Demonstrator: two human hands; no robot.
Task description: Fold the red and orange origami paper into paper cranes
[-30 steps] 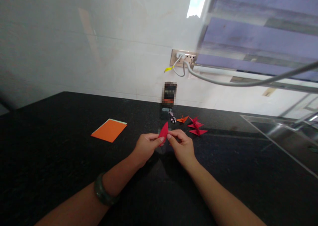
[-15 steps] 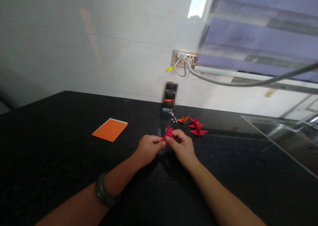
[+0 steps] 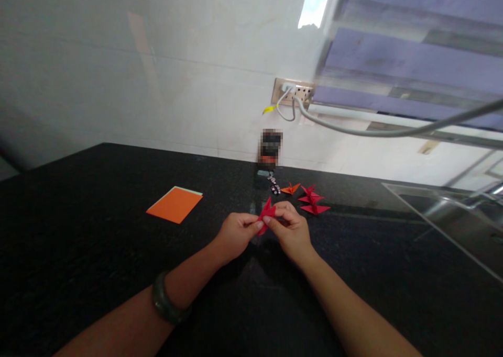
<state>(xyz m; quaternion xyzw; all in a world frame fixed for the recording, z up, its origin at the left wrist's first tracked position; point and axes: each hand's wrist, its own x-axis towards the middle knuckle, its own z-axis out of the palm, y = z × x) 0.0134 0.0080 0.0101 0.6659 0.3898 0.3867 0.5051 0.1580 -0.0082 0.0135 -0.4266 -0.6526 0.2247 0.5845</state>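
Note:
Both my hands pinch a red origami crane (image 3: pixel 268 209) above the dark countertop. My left hand (image 3: pixel 236 235) grips its left side between thumb and fingers. On the other side, my right hand (image 3: pixel 293 231) closes thumb and fingertips on the paper. One point sticks up and another hangs down below my thumbs; the fingers hide part of the folds. Just beyond my right hand lie several finished red paper cranes (image 3: pixel 314 209) in a column, with an orange paper crane (image 3: pixel 291 189) to their left.
A stack of square paper (image 3: pixel 175 205), orange on top, lies on the black countertop (image 3: pixel 98 252) at left. A phone-like blurred object (image 3: pixel 270 148) with a beaded strap (image 3: pixel 274 185) leans on the wall. A sink (image 3: pixel 451 215) is at right; a cable (image 3: pixel 353 132) runs from the wall socket (image 3: pixel 302 92).
The red crane has opened out between my fingers: its points are spread further apart, and one now shows below my thumbs. My hands have stayed nearly in place.

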